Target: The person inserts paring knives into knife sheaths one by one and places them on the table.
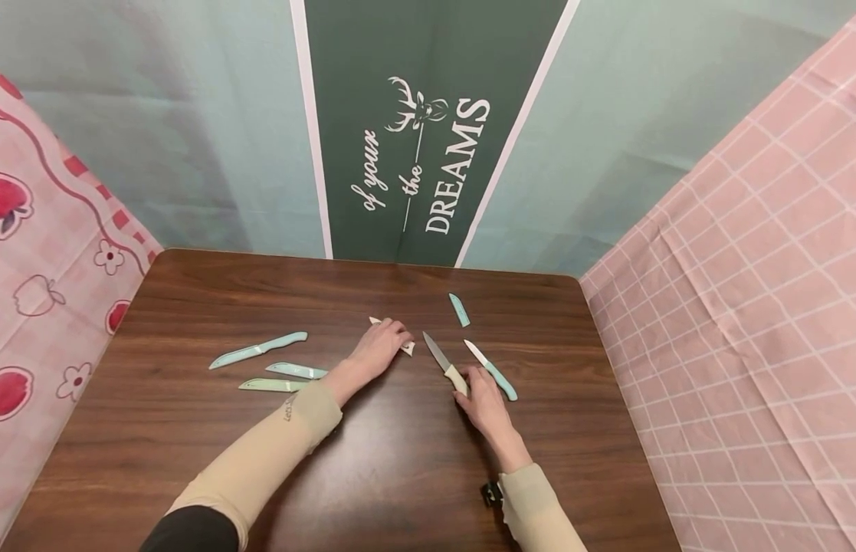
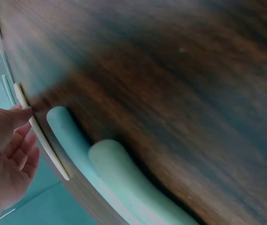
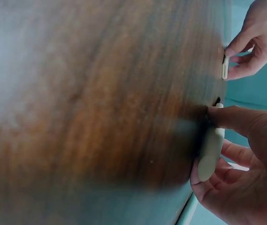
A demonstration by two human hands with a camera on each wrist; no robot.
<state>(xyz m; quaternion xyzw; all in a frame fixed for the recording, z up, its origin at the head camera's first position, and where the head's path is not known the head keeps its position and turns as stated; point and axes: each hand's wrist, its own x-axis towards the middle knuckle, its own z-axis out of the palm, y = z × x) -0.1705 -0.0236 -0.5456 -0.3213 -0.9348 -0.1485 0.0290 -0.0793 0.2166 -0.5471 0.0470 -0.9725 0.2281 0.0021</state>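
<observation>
My left hand (image 1: 379,349) pinches a cream knife sheath (image 2: 49,149) lying at the table's middle; in the head view the fingers cover most of it. To its right, my right hand (image 1: 488,406) holds the cream handle (image 3: 213,145) of a paring knife (image 1: 437,354) between thumb and fingers. That knife's bare steel blade points away from me, towards the back of the table, close to the sheath's end. Just right of my right hand lies an unsheathed knife with a blue handle (image 1: 502,381) and a pale blade.
A blue sheath (image 1: 459,310) lies behind the blue-handled knife. On the left are a sheathed blue knife (image 1: 258,350), a second blue one (image 1: 296,371) and a green one (image 1: 269,385), the latter two partly under my left arm. Fabric hangs around the brown table (image 1: 400,475).
</observation>
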